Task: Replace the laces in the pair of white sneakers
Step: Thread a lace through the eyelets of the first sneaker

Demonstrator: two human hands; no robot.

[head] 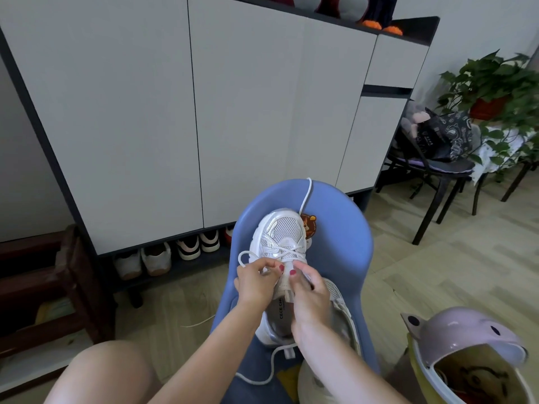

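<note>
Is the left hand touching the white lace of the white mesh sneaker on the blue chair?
Touching. In the head view, the left hand pinches a loop of the white lace beside the white mesh sneaker.

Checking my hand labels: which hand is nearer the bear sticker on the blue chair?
Right. The right hand is at the sneaker's tongue, below the bear sticker and slightly left. The left hand pinches the lace farther left.

A white mesh sneaker (281, 243) lies toe-away on a blue moulded plastic chair (338, 243), a second white sneaker (342, 316) beside it at the right, while the left hand (256, 279) and right hand (309, 290) pinch its white round lace (304, 196) trailing over the chair's far edge.
</note>
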